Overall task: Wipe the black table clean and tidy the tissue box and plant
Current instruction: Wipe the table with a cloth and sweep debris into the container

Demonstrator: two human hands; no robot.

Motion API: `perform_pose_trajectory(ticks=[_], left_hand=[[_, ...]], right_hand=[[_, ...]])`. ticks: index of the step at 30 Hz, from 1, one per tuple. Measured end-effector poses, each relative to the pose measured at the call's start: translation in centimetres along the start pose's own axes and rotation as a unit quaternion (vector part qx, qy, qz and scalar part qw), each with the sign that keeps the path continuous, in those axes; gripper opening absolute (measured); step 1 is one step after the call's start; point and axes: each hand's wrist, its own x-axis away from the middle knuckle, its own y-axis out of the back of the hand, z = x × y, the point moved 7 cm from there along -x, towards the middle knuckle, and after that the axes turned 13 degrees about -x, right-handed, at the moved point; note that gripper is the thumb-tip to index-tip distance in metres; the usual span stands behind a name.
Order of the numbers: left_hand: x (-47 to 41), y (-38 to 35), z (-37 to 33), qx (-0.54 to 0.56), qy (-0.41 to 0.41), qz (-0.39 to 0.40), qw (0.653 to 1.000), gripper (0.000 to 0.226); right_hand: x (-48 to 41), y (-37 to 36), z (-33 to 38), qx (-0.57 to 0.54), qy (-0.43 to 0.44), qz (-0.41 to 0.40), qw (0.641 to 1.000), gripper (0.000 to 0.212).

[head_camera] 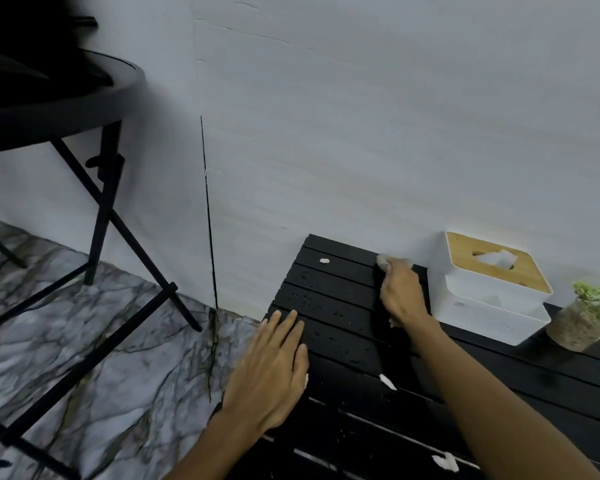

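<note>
A: Starting at the left, what's there?

B: A round dark side table (59, 95) on crossed legs stands over the marbled floor (94, 358), well apart from the work. Next comes the left hand (274, 368), spread flat with fingers wide on the left edge of the black slatted counter (343, 296); it holds nothing and looks to be bracing.

A: And the counter itself?

B: Droplets speckle the slats between the two hands, and white scraps lie about: one near the far left corner (324, 261), one toward the near middle (387, 382), one at the bottom edge (445, 462).

A: The right hand?

B: The right hand (400, 292) is closed over a crumpled tissue wad (382, 260), pressing it on a far slat by the wall. Just beside it to the right sits the tissue box (492, 296), white with a wooden lid, against the wall. The plant (589, 313), in a small rough pot, stands near the box at the right end.

A: What could go wrong?

B: I'd judge the damp wad may be shedding, so more wiping could leave fresh scraps. Scraps or water could also be pushed into the gaps between slats. And a stroke carried rightward might knock the box, which could shove the light pot toward the counter's edge.
</note>
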Motion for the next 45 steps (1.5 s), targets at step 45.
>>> perform_pose_trajectory(ticks=[45], left_hand=[[0.7,0.9,-0.1,0.033,-0.024,-0.025,0.999,0.074]], right_hand=[[2.5,-8.1,8.6,-0.019,0.215,0.280,0.936,0.033]])
